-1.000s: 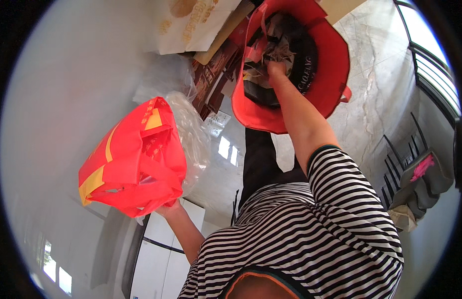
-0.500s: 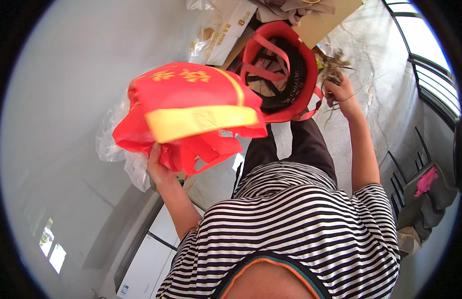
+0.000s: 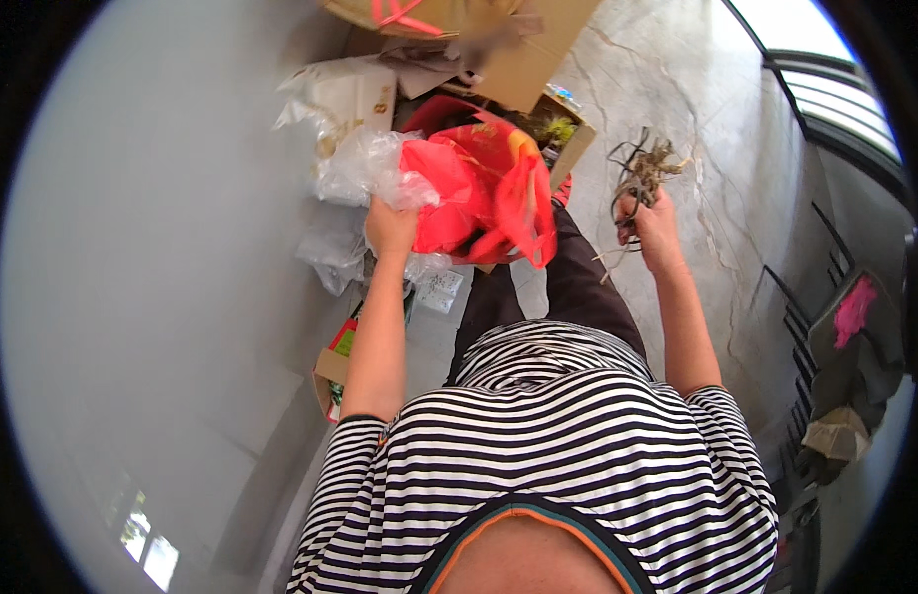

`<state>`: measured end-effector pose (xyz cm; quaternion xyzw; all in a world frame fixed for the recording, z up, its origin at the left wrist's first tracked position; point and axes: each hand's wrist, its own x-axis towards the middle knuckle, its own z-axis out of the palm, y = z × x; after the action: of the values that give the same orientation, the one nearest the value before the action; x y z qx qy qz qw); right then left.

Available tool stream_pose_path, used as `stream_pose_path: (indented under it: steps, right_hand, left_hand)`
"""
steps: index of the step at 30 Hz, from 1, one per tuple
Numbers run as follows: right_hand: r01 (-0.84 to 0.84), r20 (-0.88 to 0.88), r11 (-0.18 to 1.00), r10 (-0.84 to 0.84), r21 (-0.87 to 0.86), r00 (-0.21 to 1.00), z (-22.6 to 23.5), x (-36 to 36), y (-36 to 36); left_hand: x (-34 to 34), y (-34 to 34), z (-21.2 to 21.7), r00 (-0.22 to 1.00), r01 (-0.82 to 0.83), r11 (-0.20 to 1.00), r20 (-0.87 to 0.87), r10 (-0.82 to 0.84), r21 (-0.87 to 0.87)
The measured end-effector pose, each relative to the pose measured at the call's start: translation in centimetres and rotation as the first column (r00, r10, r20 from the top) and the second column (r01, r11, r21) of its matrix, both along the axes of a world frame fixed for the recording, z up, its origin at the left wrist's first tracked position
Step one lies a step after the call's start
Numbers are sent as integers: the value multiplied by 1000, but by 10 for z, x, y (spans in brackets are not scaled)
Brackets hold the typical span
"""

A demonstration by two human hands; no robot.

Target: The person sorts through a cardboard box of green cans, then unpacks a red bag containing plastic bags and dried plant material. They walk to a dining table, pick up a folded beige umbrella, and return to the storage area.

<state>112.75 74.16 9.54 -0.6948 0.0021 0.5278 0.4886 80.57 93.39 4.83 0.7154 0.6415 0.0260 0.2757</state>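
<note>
My left hand (image 3: 392, 226) is closed on a crumpled red bag (image 3: 454, 193) with yellow print and loose handles. Clear plastic (image 3: 365, 170) bunches against the bag beside my fingers. Behind the bag a darker red edge (image 3: 441, 111) shows; most of what it belongs to is hidden. On the right, my right hand (image 3: 653, 233) grips a tangled bundle of dry brown roots or twigs (image 3: 649, 170), with dark, string-like strands looping out of it. This bundle hangs above the floor, apart from the bag.
Cardboard boxes (image 3: 533, 54) stand at the far side, one open box (image 3: 576, 148) holding yellow-green things. White packaging (image 3: 350, 94) lies beside them. By my left forearm is a small carton (image 3: 330, 366). A rack with a pink cloth (image 3: 855, 309) stands right.
My left hand has moved farther forward and right with the red bag, which now covers most of the dark-lined red thing. My right hand, still gripping the bundle, sits slightly nearer and left.
</note>
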Motion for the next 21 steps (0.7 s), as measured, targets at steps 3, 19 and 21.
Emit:
stream_pose_path:
  steps: [3, 19, 21]
  right_hand:
    - [-7, -11, 999, 8, 46, 1000, 9, 9, -9]
    - [16, 146, 990, -37, 142, 989, 88, -34, -58]
    - [-151, 479, 983, 84, 103, 874, 92, -69, -59]
  left_hand:
    - [44, -16, -39, 904, 216, 975, -387, -181, 48]
    - [119, -27, 146, 781, 511, 792, 566, -264, -335]
    - [121, -57, 177, 696, 509, 693, 717, 16, -510]
